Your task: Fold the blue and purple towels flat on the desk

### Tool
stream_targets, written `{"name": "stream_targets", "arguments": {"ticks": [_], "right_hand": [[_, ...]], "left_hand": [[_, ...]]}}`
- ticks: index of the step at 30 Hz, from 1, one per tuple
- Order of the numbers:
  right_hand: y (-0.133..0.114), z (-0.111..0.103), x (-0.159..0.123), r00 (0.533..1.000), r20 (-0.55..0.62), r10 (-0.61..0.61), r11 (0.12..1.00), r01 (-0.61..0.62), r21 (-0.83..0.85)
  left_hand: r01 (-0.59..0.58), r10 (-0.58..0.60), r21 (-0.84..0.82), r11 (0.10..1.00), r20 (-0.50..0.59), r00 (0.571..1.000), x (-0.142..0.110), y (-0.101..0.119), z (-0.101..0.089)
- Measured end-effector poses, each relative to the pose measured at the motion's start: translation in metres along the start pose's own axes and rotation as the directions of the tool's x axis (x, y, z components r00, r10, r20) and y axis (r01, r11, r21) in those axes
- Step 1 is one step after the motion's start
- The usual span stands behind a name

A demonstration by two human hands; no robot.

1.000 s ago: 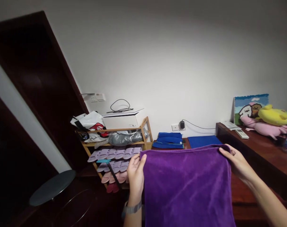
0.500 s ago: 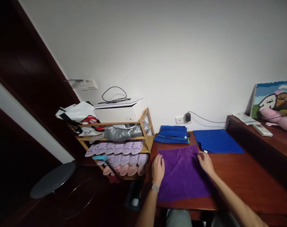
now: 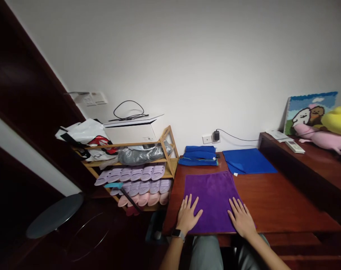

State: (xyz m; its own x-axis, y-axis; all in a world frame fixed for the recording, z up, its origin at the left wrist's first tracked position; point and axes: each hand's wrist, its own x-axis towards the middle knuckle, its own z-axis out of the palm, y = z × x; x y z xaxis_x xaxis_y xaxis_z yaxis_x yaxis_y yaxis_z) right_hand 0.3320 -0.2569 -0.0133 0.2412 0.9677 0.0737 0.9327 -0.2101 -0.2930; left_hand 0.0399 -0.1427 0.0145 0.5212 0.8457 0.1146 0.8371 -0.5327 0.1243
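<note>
A purple towel (image 3: pixel 211 198) lies spread out on the reddish-brown wooden table (image 3: pixel 283 202), close to its front edge. My left hand (image 3: pixel 188 215) rests flat on the towel's left side near the front, fingers spread. On the front right part of the cloth lies my right hand (image 3: pixel 241 217), its fingers also stretched out. Behind the purple towel are folded blue towels (image 3: pixel 200 155) at the back left. Another blue towel (image 3: pixel 249 161) is laid out flat at the back right, with one corner turned over and a small white tag showing.
Left of the table stands a wooden rack (image 3: pixel 170 150) with rows of slippers (image 3: pixel 136 173) and a white box (image 3: pixel 131 132) on top. A round stool (image 3: pixel 56 215) is at far left. On the raised ledge at right are a remote (image 3: pixel 295 147) and a pink plush toy (image 3: pixel 322 138).
Both hands have moved from the towel's upper sides towards its front and now lie flat. The purple towel looks smoother and flatter. The camera view has shifted slightly to the right.
</note>
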Motion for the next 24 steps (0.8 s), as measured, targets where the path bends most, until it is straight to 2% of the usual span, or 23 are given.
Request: {"name": "stream_targets", "arguments": {"ticks": [3,6,9,14,17,19,21,24], "right_hand": [[0.004,-0.009,-0.001,0.999,-0.036,0.002,0.987,0.004,0.158],[0.021,-0.026,0.020,0.991,-0.106,0.076,0.924,-0.030,0.380],[0.052,-0.048,0.068,0.972,-0.136,0.192,0.868,-0.103,0.485],[0.106,-0.077,0.180,0.911,-0.125,0.394,0.822,-0.287,0.493],[0.125,-0.079,0.235,0.882,-0.108,0.458,0.804,-0.360,0.474],[0.131,-0.074,0.259,0.881,-0.087,0.465,0.805,-0.379,0.457],[0.132,-0.065,0.274,0.894,-0.072,0.442,0.819,-0.370,0.439],[0.130,-0.051,0.280,0.929,-0.066,0.365,0.863,-0.311,0.397]], "left_hand": [[-0.019,0.019,0.000,1.000,-0.015,1.000,-0.002,-0.003,0.002],[-0.016,0.016,-0.001,1.000,-0.041,0.999,-0.003,-0.009,0.004],[-0.006,0.007,0.009,1.000,-0.057,0.998,-0.007,-0.018,0.007],[-0.016,0.021,0.044,0.999,-0.108,0.994,-0.016,-0.033,0.014],[-0.033,0.042,0.067,0.997,-0.149,0.988,-0.017,-0.038,0.020],[-0.048,0.062,0.083,0.995,-0.175,0.983,-0.017,-0.041,0.025],[-0.062,0.081,0.098,0.993,-0.201,0.976,-0.016,-0.045,0.030],[-0.068,0.090,0.103,0.992,-0.229,0.969,-0.016,-0.050,0.036]]}}
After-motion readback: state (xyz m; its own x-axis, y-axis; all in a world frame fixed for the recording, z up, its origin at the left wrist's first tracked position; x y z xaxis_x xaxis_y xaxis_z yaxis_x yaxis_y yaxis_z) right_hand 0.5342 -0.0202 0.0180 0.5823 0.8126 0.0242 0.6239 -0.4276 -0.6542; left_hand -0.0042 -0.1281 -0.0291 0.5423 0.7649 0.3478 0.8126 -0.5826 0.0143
